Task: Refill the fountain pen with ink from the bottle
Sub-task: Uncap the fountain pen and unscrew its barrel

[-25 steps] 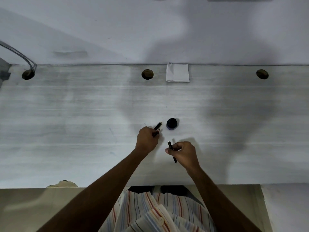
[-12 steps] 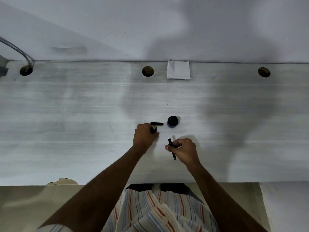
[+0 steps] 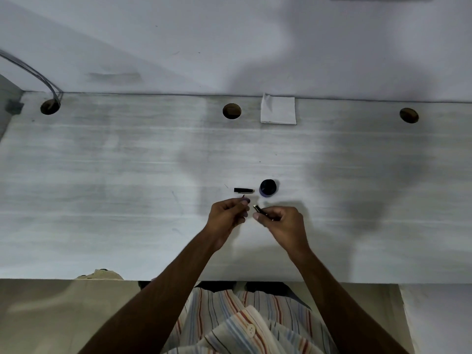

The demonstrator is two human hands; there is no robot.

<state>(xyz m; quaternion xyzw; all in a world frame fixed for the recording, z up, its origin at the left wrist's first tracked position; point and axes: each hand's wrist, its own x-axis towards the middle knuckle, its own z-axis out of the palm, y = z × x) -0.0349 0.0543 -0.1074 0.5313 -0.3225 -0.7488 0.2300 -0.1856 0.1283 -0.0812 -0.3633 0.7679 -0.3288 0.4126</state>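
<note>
- Fountain pen [image 3: 261,210]: uncapped, pinched in my right hand [image 3: 283,223], just before the ink bottle [image 3: 268,188]; cap [image 3: 244,190] lies beside it.
- Left hand [image 3: 226,213] curls nearby; I can't tell if it holds anything.
- Bottle looks closed; opening and filling remain, I judge.

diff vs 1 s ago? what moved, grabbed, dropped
The left hand let go of the cap, now lying on the desk left of the ink bottle, then drew back toward the right hand; its curled fingers seem to pinch a thin dark piece. Unchanged: right hand grips the pen; bottle and tissue in place.
</note>
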